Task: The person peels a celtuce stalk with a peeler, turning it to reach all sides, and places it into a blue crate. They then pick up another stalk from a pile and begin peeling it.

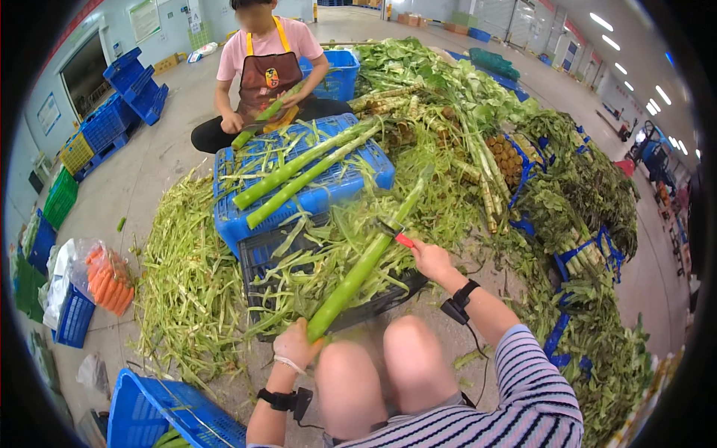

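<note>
My left hand (293,345) is closed around the thick lower end of a long green celtuce stem (351,286). The stem slants up and away to the right, over a black crate (258,272) strewn with peelings. A peeler (403,240) with a red handle is gripped in my right hand (431,263); its blade lies against the upper part of the stem. Beyond, two peeled celtuce stems (287,173) rest side by side on an upturned blue crate (358,179).
Across from me a seated person in an apron (270,78) works on another stem. Peelings (194,276) heap up at the left, leafy bundles (582,187) at the right. A blue crate (179,411) holding green stems stands at lower left, near a bag of carrots (110,280).
</note>
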Action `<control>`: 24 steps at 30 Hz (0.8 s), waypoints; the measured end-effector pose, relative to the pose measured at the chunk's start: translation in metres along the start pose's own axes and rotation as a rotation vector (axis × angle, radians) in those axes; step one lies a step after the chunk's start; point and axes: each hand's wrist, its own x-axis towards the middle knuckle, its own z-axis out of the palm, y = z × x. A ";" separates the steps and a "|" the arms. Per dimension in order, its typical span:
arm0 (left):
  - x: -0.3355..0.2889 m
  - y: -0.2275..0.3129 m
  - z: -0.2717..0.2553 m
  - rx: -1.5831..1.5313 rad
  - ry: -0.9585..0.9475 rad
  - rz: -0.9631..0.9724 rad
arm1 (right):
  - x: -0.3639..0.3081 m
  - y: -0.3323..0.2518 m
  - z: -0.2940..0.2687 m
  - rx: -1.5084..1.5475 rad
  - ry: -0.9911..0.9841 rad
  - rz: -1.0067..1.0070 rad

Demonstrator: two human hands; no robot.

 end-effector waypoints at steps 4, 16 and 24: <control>-0.001 0.002 0.001 0.041 -0.144 -0.107 | -0.038 -0.070 -0.017 0.069 -0.300 -0.280; -0.009 0.005 0.002 0.092 -0.058 -0.062 | 0.012 -0.031 -0.007 -0.072 -0.103 -0.099; -0.003 0.014 0.003 0.086 0.063 0.028 | 0.042 0.075 -0.024 -0.247 0.033 0.068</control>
